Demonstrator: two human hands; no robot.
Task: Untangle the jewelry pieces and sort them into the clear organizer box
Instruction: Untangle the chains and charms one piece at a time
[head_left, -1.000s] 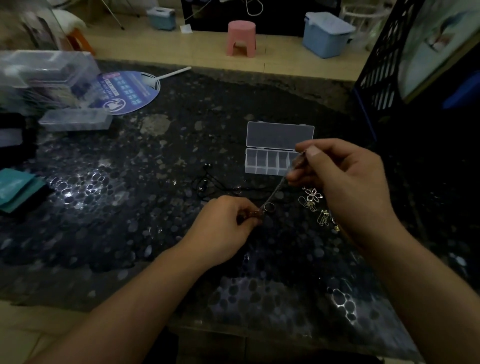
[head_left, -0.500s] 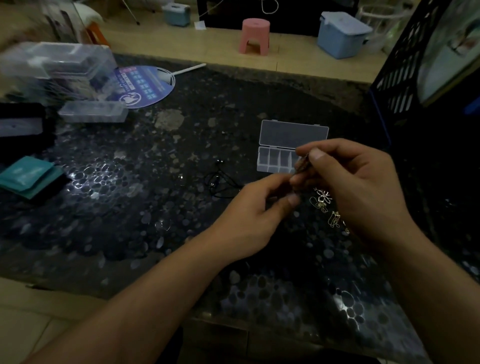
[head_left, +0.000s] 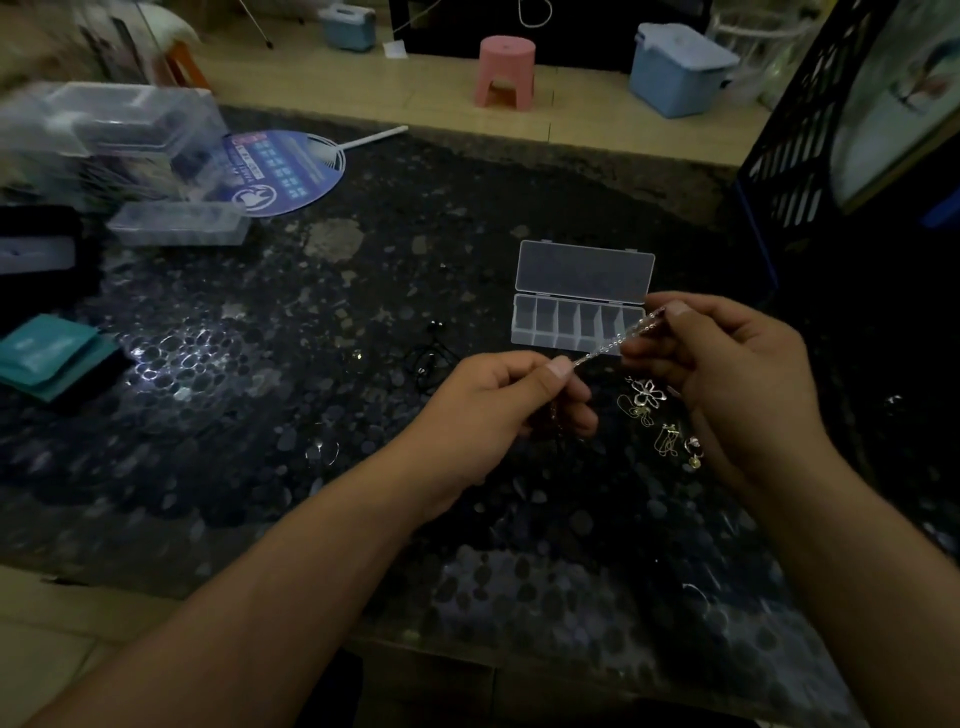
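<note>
Both hands pinched the silver chain (head_left: 613, 345), left hand (head_left: 498, 410) low, right hand (head_left: 727, 374) higher. It ran slanted, its top end just beside the organizer box (head_left: 584, 270).

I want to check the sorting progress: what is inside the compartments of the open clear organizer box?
The compartments of the clear organizer box that show look empty. The right hand and the silver chain stretched from the left hand cover its right end.

My left hand (head_left: 488, 410) is raised, thumb and forefinger pinched, other fingers curled; my right hand (head_left: 727, 379) sits slightly higher, fingertips pinched toward it; both forearms reach forward, bare.
</note>
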